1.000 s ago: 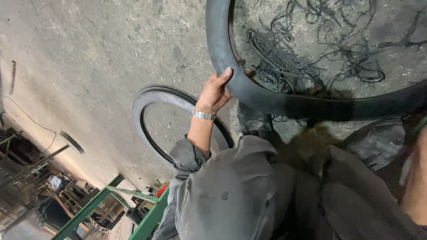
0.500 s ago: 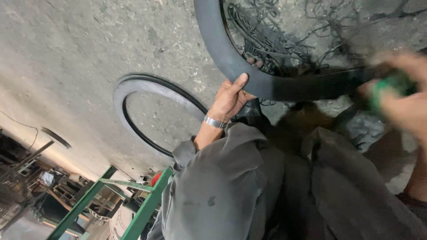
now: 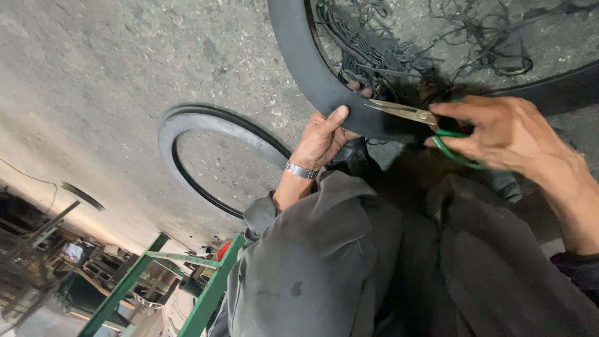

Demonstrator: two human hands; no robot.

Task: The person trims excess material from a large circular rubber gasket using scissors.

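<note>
Scissors (image 3: 430, 125) w/ green handles sit in the right hand (image 3: 505, 134), fingers curled through and around the loops, blades pointing left and laid flat against the black rubber ring (image 3: 306, 68). Blade tips stop just beside the left thumb. Blades look slightly parted, can't tell how far.

Left hand (image 3: 324, 137) is closed on the ring's near edge: thumb pressed on the near face, other fingertips wrapped over the far side, only partly showing. A metal watch band (image 3: 301, 170) circles that wrist. Grey sleeve (image 3: 299, 262) runs down from it toward the near side.

Rubber ring curves from top centre down thru both hands, then off to the right, where it goes dark in shadow. Inside its curve, on the far side, a tangle of thin black rubber trimmings (image 3: 424, 43) lies on the concrete floor (image 3: 125, 62).

Second ring (image 3: 187, 125), flatter, lies on the floor to the left of the left hand, well apart from the scissors. Dark grey trousers (image 3: 462, 262) fill the near right.

Near left corner: green metal frame (image 3: 187, 274), w/ dim workshop clutter behind it, too blurred to make out. Small curved dark strip (image 3: 82, 195) rests on the floor near that.
</note>
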